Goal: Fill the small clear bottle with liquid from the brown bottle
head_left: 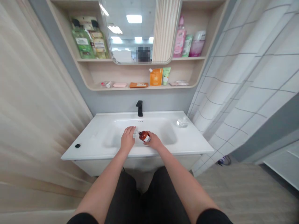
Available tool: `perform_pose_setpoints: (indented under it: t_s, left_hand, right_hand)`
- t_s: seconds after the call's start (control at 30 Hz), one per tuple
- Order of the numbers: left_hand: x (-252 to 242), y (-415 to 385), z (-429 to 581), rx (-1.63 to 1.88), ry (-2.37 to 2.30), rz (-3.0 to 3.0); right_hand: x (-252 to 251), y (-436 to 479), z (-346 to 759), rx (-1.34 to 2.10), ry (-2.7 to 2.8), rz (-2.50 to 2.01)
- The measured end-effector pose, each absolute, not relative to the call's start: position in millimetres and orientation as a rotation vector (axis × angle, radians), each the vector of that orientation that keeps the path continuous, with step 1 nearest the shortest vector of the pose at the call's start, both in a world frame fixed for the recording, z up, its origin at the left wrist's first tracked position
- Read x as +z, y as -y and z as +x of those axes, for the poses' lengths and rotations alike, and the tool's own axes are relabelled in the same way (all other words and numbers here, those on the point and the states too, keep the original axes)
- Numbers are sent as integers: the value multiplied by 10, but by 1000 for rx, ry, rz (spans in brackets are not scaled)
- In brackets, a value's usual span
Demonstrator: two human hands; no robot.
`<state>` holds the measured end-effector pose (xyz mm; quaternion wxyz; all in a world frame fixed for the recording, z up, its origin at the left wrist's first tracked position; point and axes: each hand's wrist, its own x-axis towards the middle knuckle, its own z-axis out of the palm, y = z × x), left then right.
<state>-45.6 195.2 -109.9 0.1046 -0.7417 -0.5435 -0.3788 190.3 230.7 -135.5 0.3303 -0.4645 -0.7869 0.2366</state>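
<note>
My right hand [153, 140] is closed round a reddish-brown bottle [144, 136] with a white label. The bottle is tilted over the white sink [163, 137], its dark neck pointing left. My left hand [128, 137] is closed on a small clear container [135, 133], mostly hidden by the fingers. The bottle's neck is close to the container; whether they touch, I cannot tell. On the counter's left side lies a small round black cap [77, 145].
A black faucet [139, 108] rises behind the sink. Clear bottles [182, 123] stand on the counter's right. Above hangs a mirror cabinet [140, 88] whose shelves hold green bottles [84, 42], a pink bottle [179, 40] and an orange pouch [155, 77]. A curtain [42, 109] hangs at left.
</note>
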Motion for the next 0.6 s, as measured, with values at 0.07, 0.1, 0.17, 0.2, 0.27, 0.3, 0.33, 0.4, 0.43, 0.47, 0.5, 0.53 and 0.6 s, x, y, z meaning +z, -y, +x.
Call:
perform_pose_setpoints:
  t_s: [0.07, 0.1, 0.17, 0.2, 0.27, 0.3, 0.33, 0.4, 0.43, 0.47, 0.5, 0.53, 0.6]
  left_hand:
    - [-1095, -1949, -456, -1117, 1604, -2195]
    - [-1093, -1947, -456, -1116, 1607, -2199]
    - [-1089, -1944, -456, -1109, 1613, -2204]
    - [-1088, -1943, -457, -1105, 1616, -2205]
    - [-1086, -1941, -457, -1100, 1620, -2203]
    - [-1086, -1941, -457, -1098, 1618, -2204]
    - [-1086, -1942, -458, -1095, 1616, -2204]
    - [-1087, -1944, -458, -1087, 1609, -2205]
    - [-1088, -1945, -458, -1083, 1607, -2204]
    - [-1089, -1946, -458, -1079, 1607, -2203]
    - [-1090, -1946, -458, -1076, 1607, -2201]
    - [-1090, -1946, -458, -1073, 1606, -2200]
    - [-1088, -1944, -456, -1070, 1601, -2198]
  right_hand:
    - [-1364, -2314, 1903, 618, 2060, -1217]
    - [-1368, -2316, 1904, 619, 2061, -1217]
    - [-1371, -2317, 1904, 623, 2059, -1217]
    - [-1370, -2316, 1904, 625, 2058, -1219]
    - [-1364, -2311, 1904, 632, 2056, -1222]
    - [-1359, -2308, 1905, 636, 2055, -1222]
    - [-1355, -2305, 1905, 639, 2054, -1222]
    - [-1347, -2301, 1905, 642, 2054, -1223]
    - [-1344, -2300, 1906, 643, 2056, -1221]
    - [-1343, -2300, 1907, 645, 2056, -1218]
    - [-1343, -2301, 1907, 647, 2055, -1216]
    - [-1345, -2302, 1907, 650, 2053, -1213]
    - [-1351, -2305, 1908, 653, 2043, -1214]
